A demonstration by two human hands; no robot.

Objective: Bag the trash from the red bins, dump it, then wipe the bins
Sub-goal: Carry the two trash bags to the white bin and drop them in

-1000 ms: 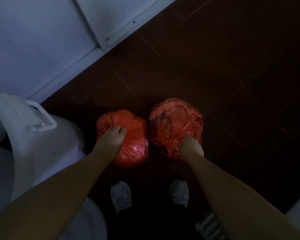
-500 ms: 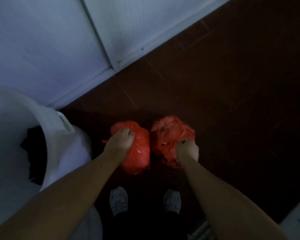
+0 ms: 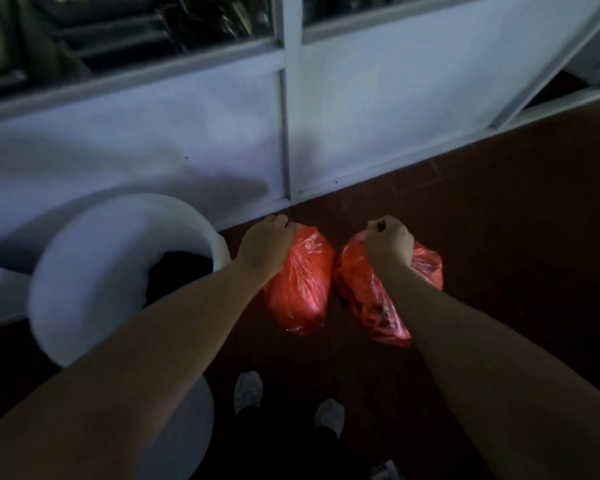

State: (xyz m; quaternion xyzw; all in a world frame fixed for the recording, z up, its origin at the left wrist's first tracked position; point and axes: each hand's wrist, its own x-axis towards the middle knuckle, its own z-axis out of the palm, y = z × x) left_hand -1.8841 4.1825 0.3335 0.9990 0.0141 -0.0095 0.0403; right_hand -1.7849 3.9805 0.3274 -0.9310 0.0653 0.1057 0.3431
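Two full red trash bags hang side by side above the dark floor. My left hand (image 3: 267, 247) grips the top of the left red bag (image 3: 300, 289). My right hand (image 3: 388, 242) is a closed fist around the neck of the right red bag (image 3: 368, 299), which shows dark scraps through the plastic. Both bags hang clear of the ground, stretched long below my fists. No red bin is in view.
A large white bin (image 3: 94, 258) with a dark opening stands at my left, just beside the left bag. A pale wall panel (image 3: 361, 116) with a window above it runs across ahead. My shoes (image 3: 248, 393) stand on the dark red floor (image 3: 499, 220).
Both hands have lifted the bags off the floor, and they now hang elongated. My view has tilted up, bringing the wall, window and the white bin's opening into sight.
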